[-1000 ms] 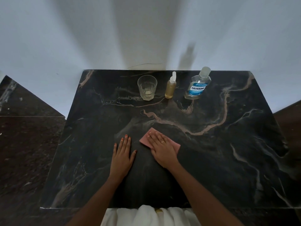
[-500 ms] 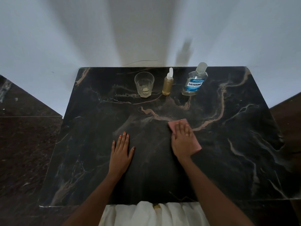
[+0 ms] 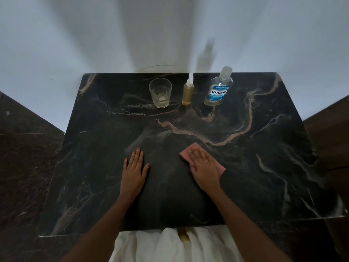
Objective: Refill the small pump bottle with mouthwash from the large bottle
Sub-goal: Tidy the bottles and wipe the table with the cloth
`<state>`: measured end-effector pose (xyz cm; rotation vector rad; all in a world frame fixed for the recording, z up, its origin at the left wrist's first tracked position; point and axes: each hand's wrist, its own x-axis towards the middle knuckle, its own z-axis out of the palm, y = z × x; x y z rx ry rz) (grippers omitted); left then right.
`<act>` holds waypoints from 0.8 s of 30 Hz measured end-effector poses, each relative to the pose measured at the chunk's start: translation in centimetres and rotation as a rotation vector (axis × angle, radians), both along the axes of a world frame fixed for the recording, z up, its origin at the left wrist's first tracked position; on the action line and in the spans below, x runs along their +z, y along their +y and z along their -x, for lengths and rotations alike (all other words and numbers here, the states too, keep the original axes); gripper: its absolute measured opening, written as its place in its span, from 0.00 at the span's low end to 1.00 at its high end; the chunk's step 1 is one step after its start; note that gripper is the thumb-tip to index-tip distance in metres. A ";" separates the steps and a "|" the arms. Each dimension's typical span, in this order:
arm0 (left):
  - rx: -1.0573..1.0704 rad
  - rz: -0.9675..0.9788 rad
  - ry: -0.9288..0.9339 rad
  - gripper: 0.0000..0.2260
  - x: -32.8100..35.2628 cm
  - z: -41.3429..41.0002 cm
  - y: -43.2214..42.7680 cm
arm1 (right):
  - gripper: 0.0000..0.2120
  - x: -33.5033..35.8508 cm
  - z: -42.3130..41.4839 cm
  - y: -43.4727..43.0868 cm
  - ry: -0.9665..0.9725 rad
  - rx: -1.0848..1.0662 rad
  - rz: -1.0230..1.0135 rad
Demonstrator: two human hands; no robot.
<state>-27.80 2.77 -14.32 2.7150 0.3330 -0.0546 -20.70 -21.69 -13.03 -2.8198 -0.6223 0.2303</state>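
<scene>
The small pump bottle with amber liquid stands upright at the back of the dark marble table. Right of it stands the large clear mouthwash bottle with a blue label, cap on. My right hand lies flat with fingers spread on a pink cloth near the table's middle, pressing it to the surface. My left hand rests flat and empty on the table to the left, far from both bottles.
An empty clear glass tumbler stands left of the pump bottle. A white wall rises just behind the table. Dark floor tiles lie on both sides. White fabric hangs at the table's near edge.
My right hand slid the pink cloth right across the table, then back a little to the left. The left hand and both bottles stayed put.
</scene>
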 end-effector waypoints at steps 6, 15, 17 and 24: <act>-0.004 0.004 -0.004 0.24 0.0 0.1 0.0 | 0.25 0.8 -2.6 -7.9 -0.020 -0.363 0.047; -0.006 0.015 0.005 0.24 0.4 0.2 -0.2 | 0.25 0.8 -0.1 -5.4 -0.002 -0.500 0.070; -0.006 0.027 0.001 0.24 0.4 0.2 -0.1 | 0.26 0.7 0.9 -3.3 -0.006 -0.435 0.053; -0.016 0.107 -0.003 0.23 0.6 0.2 0.3 | 0.26 0.3 4.9 5.3 0.051 -0.121 0.024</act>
